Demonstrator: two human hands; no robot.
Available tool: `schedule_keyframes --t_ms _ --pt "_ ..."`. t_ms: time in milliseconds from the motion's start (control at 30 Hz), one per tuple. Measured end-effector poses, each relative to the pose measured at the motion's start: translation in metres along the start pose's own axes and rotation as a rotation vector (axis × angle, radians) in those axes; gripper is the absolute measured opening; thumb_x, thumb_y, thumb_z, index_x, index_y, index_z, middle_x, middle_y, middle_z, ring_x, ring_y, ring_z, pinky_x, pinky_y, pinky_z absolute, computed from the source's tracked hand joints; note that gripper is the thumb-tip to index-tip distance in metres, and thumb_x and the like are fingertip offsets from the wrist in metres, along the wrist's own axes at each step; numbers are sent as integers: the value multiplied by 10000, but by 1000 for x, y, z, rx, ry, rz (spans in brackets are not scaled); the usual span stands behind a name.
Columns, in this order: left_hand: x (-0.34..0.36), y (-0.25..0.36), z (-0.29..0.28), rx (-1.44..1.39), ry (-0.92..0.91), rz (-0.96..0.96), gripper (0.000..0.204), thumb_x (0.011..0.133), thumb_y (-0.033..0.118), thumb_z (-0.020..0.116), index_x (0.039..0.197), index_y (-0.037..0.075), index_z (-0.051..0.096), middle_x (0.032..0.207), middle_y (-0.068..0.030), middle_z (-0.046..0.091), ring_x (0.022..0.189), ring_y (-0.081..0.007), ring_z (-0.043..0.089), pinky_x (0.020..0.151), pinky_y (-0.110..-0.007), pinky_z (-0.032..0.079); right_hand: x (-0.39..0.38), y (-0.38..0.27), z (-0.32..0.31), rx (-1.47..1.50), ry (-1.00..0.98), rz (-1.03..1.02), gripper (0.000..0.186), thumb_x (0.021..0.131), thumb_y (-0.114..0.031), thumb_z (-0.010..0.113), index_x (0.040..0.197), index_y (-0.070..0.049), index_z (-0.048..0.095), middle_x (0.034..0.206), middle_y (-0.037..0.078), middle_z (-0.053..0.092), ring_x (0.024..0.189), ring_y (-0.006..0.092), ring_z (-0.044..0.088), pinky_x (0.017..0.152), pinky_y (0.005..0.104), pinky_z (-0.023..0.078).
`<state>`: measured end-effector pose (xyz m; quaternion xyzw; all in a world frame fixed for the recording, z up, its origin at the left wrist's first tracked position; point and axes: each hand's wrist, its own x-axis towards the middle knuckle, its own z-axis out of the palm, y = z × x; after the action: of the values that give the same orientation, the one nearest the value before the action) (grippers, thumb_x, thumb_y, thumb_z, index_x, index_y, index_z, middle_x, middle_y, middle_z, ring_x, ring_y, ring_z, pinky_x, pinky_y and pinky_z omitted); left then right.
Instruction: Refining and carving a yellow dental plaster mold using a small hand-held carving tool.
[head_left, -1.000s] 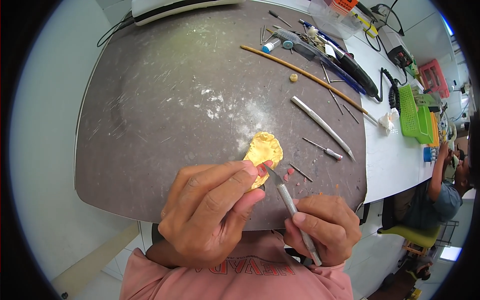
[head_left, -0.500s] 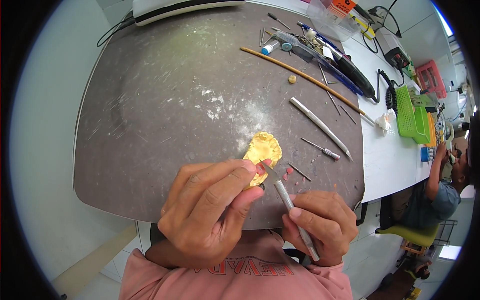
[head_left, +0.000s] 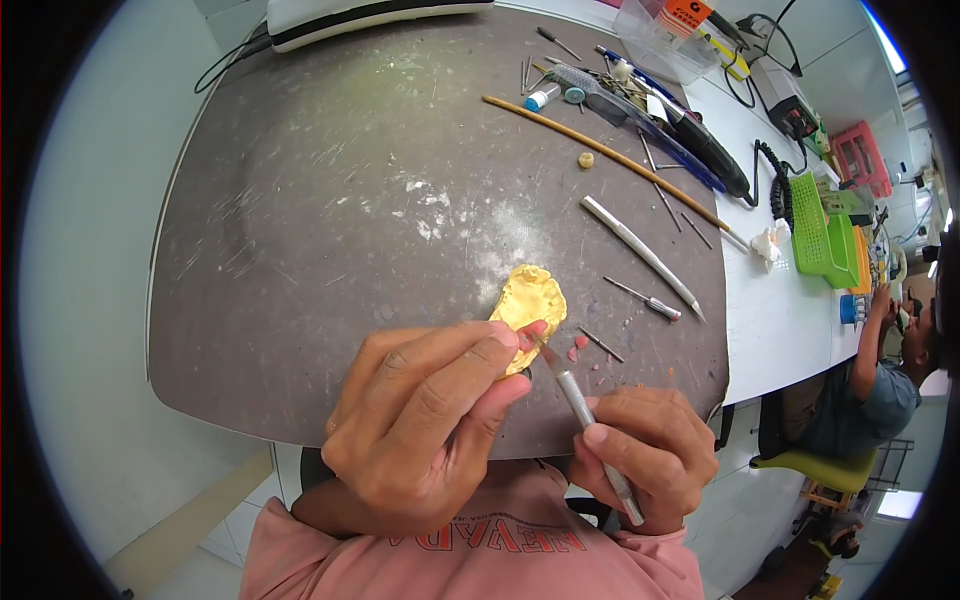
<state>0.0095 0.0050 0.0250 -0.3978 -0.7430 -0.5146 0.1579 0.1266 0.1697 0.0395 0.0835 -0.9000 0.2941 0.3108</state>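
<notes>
My left hand (head_left: 425, 410) is closed, pinching a small pink piece (head_left: 535, 333), perhaps wax or resin, between its fingertips. Just beyond and under those fingers lies a yellow dental cast (head_left: 530, 292) on the bench; its near end is partly covered by my hand. In my closed right hand (head_left: 650, 445) is a silver craft knife (head_left: 574, 392), gripped along its handle like a pen. Its blade points up and left, and its tip meets the pink piece. Small pink scraps (head_left: 578, 346) are scattered to the right of the cast.
Right of the cast lie a thin metal tool (head_left: 601, 344), a small screwdriver-like tool (head_left: 645, 299) and another craft knife (head_left: 642, 258). A long wooden stick (head_left: 610, 155) and a black handpiece (head_left: 705, 145) are farther back. Green baskets (head_left: 820, 235) and a seated person (head_left: 880, 380) are at the right.
The knife's blade has shifted slightly right and down along the pink piece. My left hand with the piece has moved a little to the right.
</notes>
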Motion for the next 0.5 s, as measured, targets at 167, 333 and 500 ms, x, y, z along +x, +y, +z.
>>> schedule_keyframes --t_ms 167,333,500 --pt "-1 -1 0 11 -8 7 275 847 56 783 1098 4 685 998 -148 722 854 -258 670 714 -318 540 2 1 3 19 40 10 387 708 -18 830 1069 -43 693 957 119 704 789 258 720 622 317 595" --pt "-1 0 0 19 -9 9 271 848 60 781 1095 4 685 994 -147 721 851 -258 669 713 -323 537 2 0 3 -5 -11 17 372 714 -6 825 1059 -44 691 956 122 704 785 259 721 620 323 595" --pt "0 1 0 1 -11 1 296 814 10 784 1093 7 686 1001 -148 718 850 -262 670 715 -320 536 -10 0 2 187 200 84 324 763 -52 823 1067 -62 710 972 133 710 791 261 714 630 316 577"
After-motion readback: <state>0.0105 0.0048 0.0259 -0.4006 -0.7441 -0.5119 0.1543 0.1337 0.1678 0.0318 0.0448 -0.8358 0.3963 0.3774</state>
